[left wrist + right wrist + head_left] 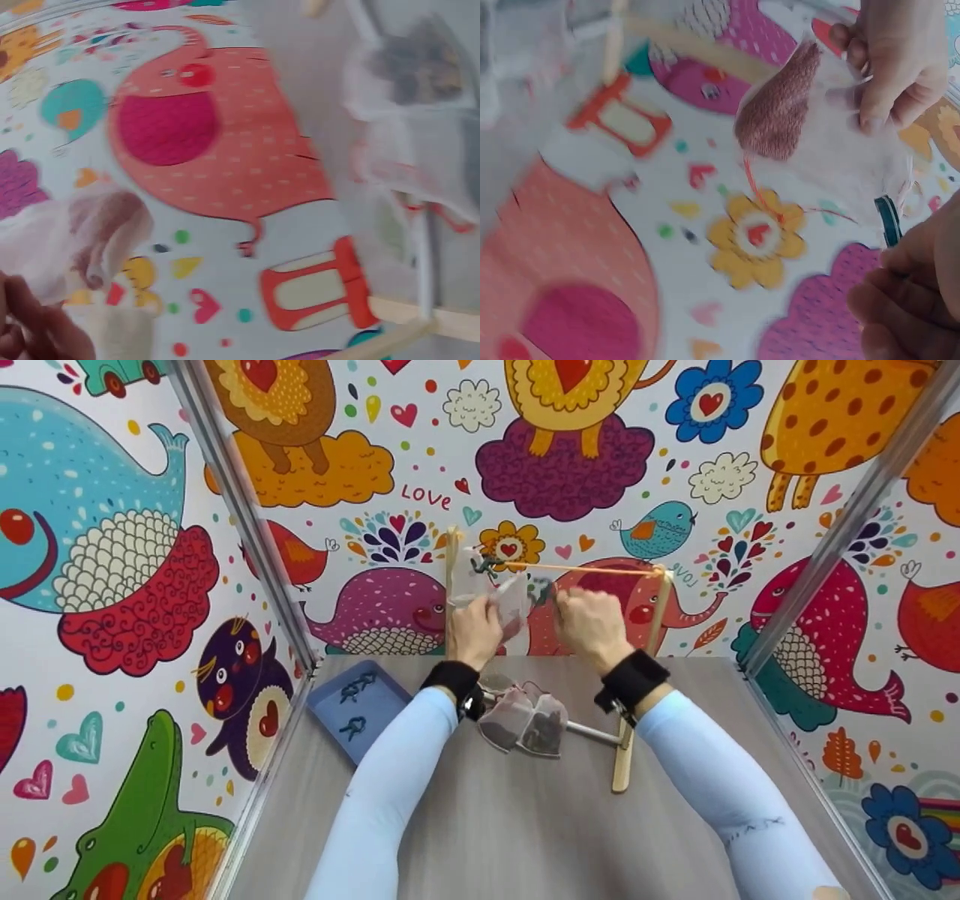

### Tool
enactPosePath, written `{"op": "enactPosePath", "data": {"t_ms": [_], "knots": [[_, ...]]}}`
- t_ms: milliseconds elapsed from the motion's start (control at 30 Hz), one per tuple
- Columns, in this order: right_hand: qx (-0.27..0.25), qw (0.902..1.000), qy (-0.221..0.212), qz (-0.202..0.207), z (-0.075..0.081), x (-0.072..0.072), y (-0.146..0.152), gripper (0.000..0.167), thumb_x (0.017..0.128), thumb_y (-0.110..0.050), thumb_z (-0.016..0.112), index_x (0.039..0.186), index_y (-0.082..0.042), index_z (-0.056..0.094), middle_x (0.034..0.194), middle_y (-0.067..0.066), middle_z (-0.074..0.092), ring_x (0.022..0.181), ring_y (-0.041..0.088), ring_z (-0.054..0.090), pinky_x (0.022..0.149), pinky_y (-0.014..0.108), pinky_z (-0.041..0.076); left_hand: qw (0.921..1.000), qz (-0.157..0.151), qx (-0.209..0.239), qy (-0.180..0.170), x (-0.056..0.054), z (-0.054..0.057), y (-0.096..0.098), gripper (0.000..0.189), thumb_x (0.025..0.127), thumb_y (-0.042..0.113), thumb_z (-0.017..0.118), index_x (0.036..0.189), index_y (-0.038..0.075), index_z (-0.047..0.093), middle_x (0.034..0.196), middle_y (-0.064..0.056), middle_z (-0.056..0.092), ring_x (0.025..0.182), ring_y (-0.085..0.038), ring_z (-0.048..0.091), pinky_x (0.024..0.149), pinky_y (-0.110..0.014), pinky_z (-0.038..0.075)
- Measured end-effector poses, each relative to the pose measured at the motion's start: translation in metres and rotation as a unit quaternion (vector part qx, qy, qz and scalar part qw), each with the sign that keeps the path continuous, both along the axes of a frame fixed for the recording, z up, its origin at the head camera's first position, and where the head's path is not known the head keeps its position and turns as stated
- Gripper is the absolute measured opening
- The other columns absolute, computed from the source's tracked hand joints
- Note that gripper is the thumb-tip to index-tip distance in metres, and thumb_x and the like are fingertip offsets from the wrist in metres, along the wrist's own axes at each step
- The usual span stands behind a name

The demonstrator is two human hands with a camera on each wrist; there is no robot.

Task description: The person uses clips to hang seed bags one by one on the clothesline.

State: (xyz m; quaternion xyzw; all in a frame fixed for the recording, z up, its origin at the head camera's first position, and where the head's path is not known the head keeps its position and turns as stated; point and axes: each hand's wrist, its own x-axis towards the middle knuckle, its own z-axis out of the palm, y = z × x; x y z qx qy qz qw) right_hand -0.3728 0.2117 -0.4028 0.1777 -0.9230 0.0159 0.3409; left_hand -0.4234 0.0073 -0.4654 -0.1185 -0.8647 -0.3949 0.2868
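So the little mesh bag point(780, 112) with the reddish-brown grains is up in the air, just below the orange cord point(577, 568) and between the two wooden posts. My left hand point(474, 631) has it pinched by the loose mesh, thumb on the near side, filling bunched at one end. My right hand point(592, 626) is curled around a dark green clip point(889, 217), right by the bag's edge. Can't tell if it's biting mesh yet.

For getting a clip on, I'd gather the mesh flat first, keep the red drawstring point(754, 187) out of the clip's mouth, and take a decent fold, since a thin edge would probably slip. Go easy on the cord too; the frame looks light.

Another green clip point(486, 565) sits by the left post point(451, 577). More bags point(517, 724) lie on the table below, and spare clips point(352, 727) are in the blue tray point(390, 697) off to the left.
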Motion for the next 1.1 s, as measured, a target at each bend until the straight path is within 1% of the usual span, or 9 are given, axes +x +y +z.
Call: {"op": "enactPosePath", "data": {"t_ms": [100, 200, 233, 333, 467, 600, 800, 933, 1100], "knots": [[-0.004, 0.9993, 0.013, -0.033, 0.020, -0.009, -0.007, 0.036, 0.109, -0.012, 0.061, 0.077, 0.002, 0.070, 0.063, 0.015, 0.063, 0.052, 0.033, 0.058, 0.050, 0.048, 0.055, 0.9998, 0.006, 0.017, 0.007, -0.005, 0.012, 0.001, 0.022, 0.110, 0.016, 0.066, 0.096, 0.003, 0.076, 0.087, -0.019, 0.082, 0.082, -0.038, 0.080, 0.077, -0.051, 0.063], [-0.007, 0.9985, -0.004, -0.053, 0.033, -0.016, -0.009, 0.032, 0.104, -0.006, 0.060, 0.076, 0.002, 0.073, 0.063, 0.016, 0.063, 0.054, 0.037, 0.062, 0.052, 0.051, 0.056, 0.9997, 0.010, 0.020, -0.003, -0.007, 0.017, 0.002, 0.023, 0.111, 0.016, 0.065, 0.096, 0.002, 0.076, 0.091, -0.019, 0.084, 0.086, -0.038, 0.082, 0.079, -0.051, 0.064], [-0.006, 0.9983, -0.018, -0.055, 0.037, -0.018, -0.010, 0.031, 0.102, -0.004, 0.060, 0.075, 0.001, 0.073, 0.063, 0.016, 0.064, 0.056, 0.039, 0.065, 0.054, 0.053, 0.058, 0.9997, 0.010, 0.019, -0.014, 0.000, 0.024, 0.002, 0.021, 0.110, 0.013, 0.066, 0.098, 0.000, 0.077, 0.094, -0.021, 0.084, 0.089, -0.041, 0.082, 0.081, -0.053, 0.064], [-0.011, 0.9958, -0.076, -0.050, 0.044, -0.024, -0.011, 0.027, 0.097, -0.002, 0.062, 0.072, 0.000, 0.073, 0.067, 0.019, 0.069, 0.067, 0.045, 0.073, 0.062, 0.058, 0.063, 0.9994, 0.012, 0.021, -0.025, 0.001, 0.024, 0.000, 0.022, 0.111, 0.014, 0.065, 0.101, 0.000, 0.078, 0.093, -0.021, 0.084, 0.090, -0.042, 0.081, 0.083, -0.054, 0.063], [-0.061, 0.9853, -0.154, -0.040, 0.047, -0.034, -0.011, 0.017, 0.096, -0.004, 0.070, 0.087, 0.000, 0.083, 0.080, 0.020, 0.079, 0.079, 0.045, 0.075, 0.072, 0.059, 0.066, 0.9984, 0.012, 0.033, -0.045, -0.001, 0.026, -0.003, 0.022, 0.114, 0.018, 0.063, 0.111, 0.003, 0.080, 0.107, -0.020, 0.086, 0.104, -0.042, 0.082, 0.093, -0.055, 0.064], [-0.121, 0.9732, -0.195, -0.015, 0.045, -0.043, -0.012, 0.016, 0.098, -0.007, 0.075, 0.102, 0.000, 0.089, 0.096, 0.019, 0.086, 0.090, 0.044, 0.078, 0.082, 0.058, 0.068, 0.9971, 0.011, 0.029, -0.069, -0.005, 0.031, -0.005, 0.024, 0.116, 0.019, 0.060, 0.119, 0.006, 0.080, 0.119, -0.018, 0.086, 0.114, -0.041, 0.082, 0.099, -0.054, 0.065], [-0.175, 0.9632, -0.201, 0.034, 0.044, -0.049, -0.018, 0.018, 0.100, -0.009, 0.076, 0.109, 0.001, 0.088, 0.105, 0.019, 0.087, 0.101, 0.043, 0.082, 0.091, 0.057, 0.067, 0.9962, 0.012, 0.002, -0.086, -0.005, 0.040, -0.002, 0.023, 0.116, 0.017, 0.058, 0.120, 0.008, 0.079, 0.115, -0.016, 0.087, 0.109, -0.040, 0.083, 0.095, -0.054, 0.065], [-0.157, 0.9668, -0.201, 0.024, 0.048, -0.051, -0.023, 0.015, 0.096, -0.007, 0.080, 0.105, -0.001, 0.090, 0.102, 0.018, 0.088, 0.099, 0.043, 0.081, 0.088, 0.056, 0.068, 0.9954, 0.018, -0.010, -0.093, -0.005, 0.043, -0.001, 0.024, 0.115, 0.016, 0.056, 0.120, 0.009, 0.078, 0.120, -0.015, 0.087, 0.112, -0.039, 0.083, 0.099, -0.053, 0.065], [-0.132, 0.9724, -0.192, 0.016, 0.049, -0.050, -0.027, 0.014, 0.096, -0.008, 0.078, 0.100, -0.004, 0.090, 0.098, 0.016, 0.088, 0.094, 0.041, 0.079, 0.082, 0.055, 0.068, 0.9948, 0.020, -0.016, -0.098, -0.006, 0.045, -0.002, 0.022, 0.115, 0.015, 0.057, 0.119, 0.008, 0.078, 0.120, -0.016, 0.086, 0.114, -0.040, 0.082, 0.101, -0.054, 0.064]]}}
